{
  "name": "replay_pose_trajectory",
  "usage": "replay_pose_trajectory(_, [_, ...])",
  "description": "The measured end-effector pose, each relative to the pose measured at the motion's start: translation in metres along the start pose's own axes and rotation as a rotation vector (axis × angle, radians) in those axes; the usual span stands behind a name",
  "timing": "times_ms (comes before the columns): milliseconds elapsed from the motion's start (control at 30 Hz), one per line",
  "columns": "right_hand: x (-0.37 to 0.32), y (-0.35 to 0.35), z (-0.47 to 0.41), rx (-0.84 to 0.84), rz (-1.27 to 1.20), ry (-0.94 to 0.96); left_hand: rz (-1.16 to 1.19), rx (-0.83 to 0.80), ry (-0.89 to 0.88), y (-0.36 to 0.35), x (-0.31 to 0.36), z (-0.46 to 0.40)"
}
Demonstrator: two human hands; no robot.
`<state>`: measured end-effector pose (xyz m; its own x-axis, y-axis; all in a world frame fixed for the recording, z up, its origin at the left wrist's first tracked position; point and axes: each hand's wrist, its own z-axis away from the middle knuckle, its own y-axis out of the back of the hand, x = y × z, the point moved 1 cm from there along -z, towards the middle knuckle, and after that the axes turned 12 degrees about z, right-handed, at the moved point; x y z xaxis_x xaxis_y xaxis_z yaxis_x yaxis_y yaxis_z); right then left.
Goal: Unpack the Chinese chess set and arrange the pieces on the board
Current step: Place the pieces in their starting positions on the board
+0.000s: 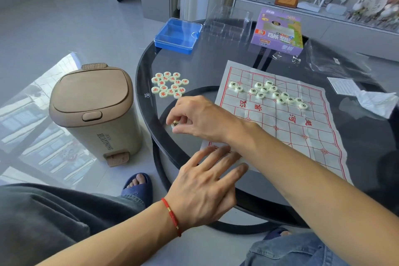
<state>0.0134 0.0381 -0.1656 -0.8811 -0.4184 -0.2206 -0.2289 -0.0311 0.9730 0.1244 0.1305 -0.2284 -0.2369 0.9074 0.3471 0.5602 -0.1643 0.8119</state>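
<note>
Two hands work at a round glass table [216, 67]. Reaching across, the right hand [198, 116] pinches one red piece [174, 124] in curled fingertips, left of the paper board [278, 123]. With fingers straight and slightly spread, the left hand [205, 183] presses the board's near corner. About fifteen red pieces [169, 84] cluster off the board; about fourteen dark pieces [269, 94] lie scattered on its far half. Risk: the thin creased sheet may slide and shift those pieces if the pressing hand lifts.
</note>
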Motion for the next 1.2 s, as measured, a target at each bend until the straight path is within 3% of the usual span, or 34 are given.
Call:
replay_pose_trajectory(267, [0.029,0.016,0.022,0.119,-0.075,-0.083,0.001,0.005,-0.011,0.001,0.001,0.001])
replay_pose_trajectory(533, [0.182,0.063,0.115,0.430,0.056,-0.728,-0.004,-0.002,-0.011,-0.002,0.000,0.002])
replay_pose_trajectory(633, [0.217,0.064,0.139,0.467,0.055,-0.845,-0.003,0.004,-0.015,-0.001,0.001,0.001])
replay_pose_trajectory(967, [0.237,0.066,0.141,0.427,0.074,-0.805,-0.007,0.003,0.040,0.005,0.006,0.000])
replay_pose_trajectory(1100, [0.234,0.072,0.171,0.249,0.192,-0.916,0.020,0.005,0.067,0.006,0.005,-0.002])
replay_pose_trajectory(1200, [0.225,0.059,0.189,0.131,0.264,-0.886,0.032,0.000,0.076,0.008,0.005,-0.004])
